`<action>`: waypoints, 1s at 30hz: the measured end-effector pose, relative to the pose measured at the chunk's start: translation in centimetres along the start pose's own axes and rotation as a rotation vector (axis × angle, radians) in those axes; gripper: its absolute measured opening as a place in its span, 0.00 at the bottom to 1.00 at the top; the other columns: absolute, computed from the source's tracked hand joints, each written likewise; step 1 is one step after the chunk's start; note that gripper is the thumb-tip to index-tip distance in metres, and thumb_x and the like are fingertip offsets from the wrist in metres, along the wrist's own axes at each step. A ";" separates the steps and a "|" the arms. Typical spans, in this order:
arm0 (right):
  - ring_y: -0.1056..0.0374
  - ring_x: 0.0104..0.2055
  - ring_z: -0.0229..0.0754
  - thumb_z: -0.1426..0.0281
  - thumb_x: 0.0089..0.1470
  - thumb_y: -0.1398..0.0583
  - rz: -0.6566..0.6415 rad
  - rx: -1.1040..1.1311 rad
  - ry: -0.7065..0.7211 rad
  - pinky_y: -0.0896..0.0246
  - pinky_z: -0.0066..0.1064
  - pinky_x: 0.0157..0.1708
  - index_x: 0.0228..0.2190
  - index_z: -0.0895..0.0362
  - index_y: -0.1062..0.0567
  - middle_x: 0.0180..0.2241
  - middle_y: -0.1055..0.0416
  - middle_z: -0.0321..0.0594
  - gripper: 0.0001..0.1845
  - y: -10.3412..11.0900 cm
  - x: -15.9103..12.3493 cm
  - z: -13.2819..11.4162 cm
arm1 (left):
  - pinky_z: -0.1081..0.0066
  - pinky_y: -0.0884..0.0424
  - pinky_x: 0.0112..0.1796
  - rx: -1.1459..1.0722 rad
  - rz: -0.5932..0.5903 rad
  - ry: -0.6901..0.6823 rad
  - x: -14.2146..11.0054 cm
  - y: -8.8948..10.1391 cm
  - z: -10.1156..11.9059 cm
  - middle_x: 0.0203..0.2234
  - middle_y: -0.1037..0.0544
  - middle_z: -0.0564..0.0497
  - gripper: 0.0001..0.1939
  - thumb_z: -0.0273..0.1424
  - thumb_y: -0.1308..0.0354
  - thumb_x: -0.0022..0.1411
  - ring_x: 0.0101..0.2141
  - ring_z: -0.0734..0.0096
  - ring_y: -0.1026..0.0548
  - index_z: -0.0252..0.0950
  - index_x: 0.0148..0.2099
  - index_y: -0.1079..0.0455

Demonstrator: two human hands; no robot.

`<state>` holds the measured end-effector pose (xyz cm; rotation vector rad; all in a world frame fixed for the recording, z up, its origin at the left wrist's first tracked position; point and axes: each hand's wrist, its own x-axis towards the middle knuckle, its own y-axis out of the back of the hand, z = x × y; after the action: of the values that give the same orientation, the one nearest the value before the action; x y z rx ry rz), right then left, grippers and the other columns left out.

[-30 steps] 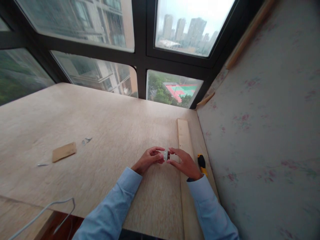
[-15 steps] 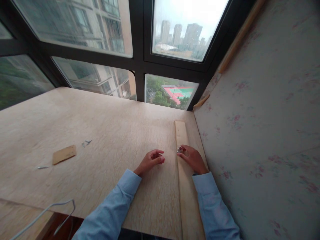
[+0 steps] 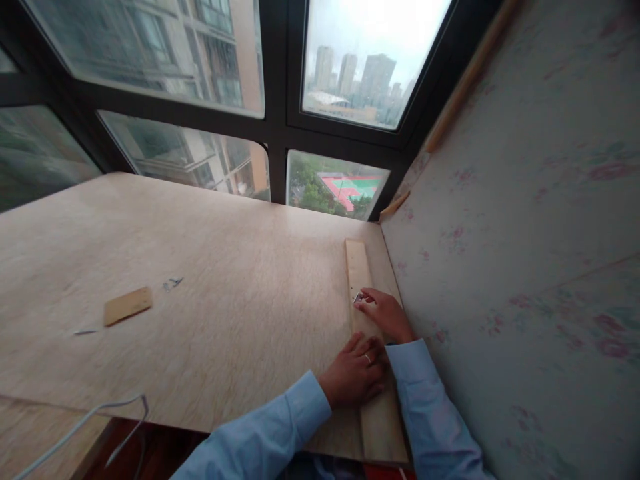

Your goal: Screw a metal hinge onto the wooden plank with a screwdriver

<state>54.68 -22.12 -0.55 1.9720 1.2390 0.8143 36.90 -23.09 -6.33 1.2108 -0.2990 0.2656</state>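
A long pale wooden board [image 3: 359,261] lies along the right side of the table, near the wall. With thumb and fingertips pinched, my right hand [image 3: 385,312] holds a small shiny metal fitting [image 3: 358,297] against the board's left edge. Small dark marks show on the wood just beyond it. My left hand [image 3: 354,370], with a ring on one finger, lies across the board below the right hand. Its fingers are bent over the wood, close to the right cuff, and the fingertips are partly hidden.
On the left of the table [image 3: 225,267] lie a brown rectangular piece [image 3: 127,307], a thin pointed metal item [image 3: 85,332] and several small metal bits [image 3: 173,284]. A white cable [image 3: 95,413] hangs at the lower left. The papered wall [image 3: 500,267] borders the right; windows stand behind.
My left hand has moved right and toward me, from above the table onto the board. The right hand keeps its pinch at the board's edge. The view has shifted slightly.
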 end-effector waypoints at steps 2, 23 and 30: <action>0.24 0.37 0.47 0.63 0.49 0.35 0.010 0.072 0.013 0.29 0.41 0.41 0.41 0.53 0.22 0.38 0.20 0.42 0.16 0.3 -0.4 -0.8 | 0.46 0.54 0.63 -0.010 -0.012 -0.002 -0.3 0.2 -0.2 0.61 0.33 0.40 0.22 0.40 0.52 0.69 0.64 0.53 0.42 0.35 0.59 0.32; 0.25 0.41 0.50 0.56 0.49 0.35 0.175 0.335 -0.030 0.29 0.45 0.44 0.43 0.57 0.23 0.41 0.21 0.48 0.23 -0.7 -5.2 -0.9 | 0.50 0.63 0.65 -0.081 -0.059 0.078 -4.8 1.7 3.9 0.67 0.44 0.40 0.36 0.50 0.59 0.69 0.67 0.54 0.51 0.30 0.69 0.49; 0.26 0.44 0.52 0.58 0.51 0.36 0.101 0.132 0.104 0.33 0.48 0.49 0.42 0.56 0.22 0.42 0.21 0.47 0.19 -1.8 -4.2 -0.5 | 0.50 0.64 0.65 -0.049 -0.102 0.091 -5.7 2.1 5.1 0.68 0.48 0.41 0.38 0.49 0.56 0.68 0.68 0.53 0.55 0.31 0.71 0.53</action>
<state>51.87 -25.31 -2.36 2.1364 1.2899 0.9161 30.36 -27.43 -4.91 1.1581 -0.1631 0.2225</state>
